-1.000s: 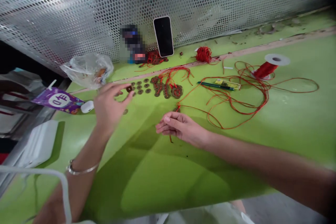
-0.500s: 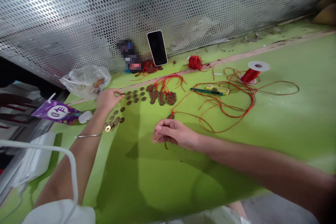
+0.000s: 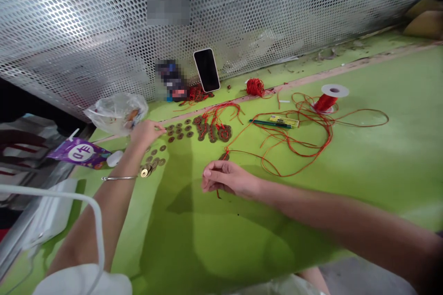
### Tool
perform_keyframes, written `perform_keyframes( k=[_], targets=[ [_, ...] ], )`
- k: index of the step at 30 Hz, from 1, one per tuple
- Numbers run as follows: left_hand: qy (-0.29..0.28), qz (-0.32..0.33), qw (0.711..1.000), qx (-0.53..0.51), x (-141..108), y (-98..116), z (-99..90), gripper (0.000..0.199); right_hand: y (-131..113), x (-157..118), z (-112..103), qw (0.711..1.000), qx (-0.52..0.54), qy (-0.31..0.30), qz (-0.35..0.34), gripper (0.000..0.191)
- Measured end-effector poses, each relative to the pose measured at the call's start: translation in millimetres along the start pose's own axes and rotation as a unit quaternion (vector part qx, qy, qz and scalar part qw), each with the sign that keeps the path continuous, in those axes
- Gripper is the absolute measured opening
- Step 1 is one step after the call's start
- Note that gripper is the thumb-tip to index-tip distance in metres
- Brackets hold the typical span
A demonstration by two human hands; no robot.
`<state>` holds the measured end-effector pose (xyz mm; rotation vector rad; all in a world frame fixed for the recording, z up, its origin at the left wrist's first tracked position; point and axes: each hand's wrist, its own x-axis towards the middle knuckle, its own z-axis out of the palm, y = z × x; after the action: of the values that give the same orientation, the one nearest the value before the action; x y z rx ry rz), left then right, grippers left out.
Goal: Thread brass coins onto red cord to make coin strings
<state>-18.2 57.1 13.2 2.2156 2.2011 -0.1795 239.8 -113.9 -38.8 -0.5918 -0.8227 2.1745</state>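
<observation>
My left hand (image 3: pixel 146 133) reaches to the left end of rows of holed bronze coins (image 3: pixel 179 136). Its thumb and forefinger are pressed together beside the nearest coins, and what is between them is too small to make out. My right hand (image 3: pixel 226 177) is closed over the table's middle, its fingers curled on a red cord (image 3: pixel 218 195) whose end pokes out below. A coin tied with that cord (image 3: pixel 225 156) shows just beyond the knuckles. Coins threaded with red cord (image 3: pixel 212 133) lie farther back. A loose pile of coins (image 3: pixel 148 168) sits near my left wrist.
A red cord spool (image 3: pixel 325 103), loose cord loops, a green pen (image 3: pixel 270 124) and a yellow packet (image 3: pixel 284 121) lie right. A phone (image 3: pixel 206 70) leans on the mesh panel (image 3: pixel 263 9). Left are a plastic bag (image 3: pixel 117 110), a purple pack (image 3: pixel 81 151) and a white lamp arm (image 3: pixel 97 221).
The view has tilted slightly, so most of the scene sits a little lower. My left hand stays at the coins with its fingertips pinched; my right hand keeps its curled hold on the cord.
</observation>
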Motion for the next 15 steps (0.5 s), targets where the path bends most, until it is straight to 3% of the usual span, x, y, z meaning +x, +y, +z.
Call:
perform_keyframes(
  k=[8,11,15],
  targets=[
    [0.097,0.007,0.994,-0.058,-32,-3,-18.4,0.032,-1,-1,0,1.000,-0.004,-0.006,-0.004,0.046],
    [0.076,0.028,0.994,-0.080,-54,-11,-14.7,0.035,-1,-1,0,1.000,-0.010,-0.010,-0.008,0.045],
    [0.030,0.068,0.993,-0.093,-71,-17,6.4,0.030,0,0,-1,1.000,-0.015,-0.007,-0.010,0.045]
  ],
)
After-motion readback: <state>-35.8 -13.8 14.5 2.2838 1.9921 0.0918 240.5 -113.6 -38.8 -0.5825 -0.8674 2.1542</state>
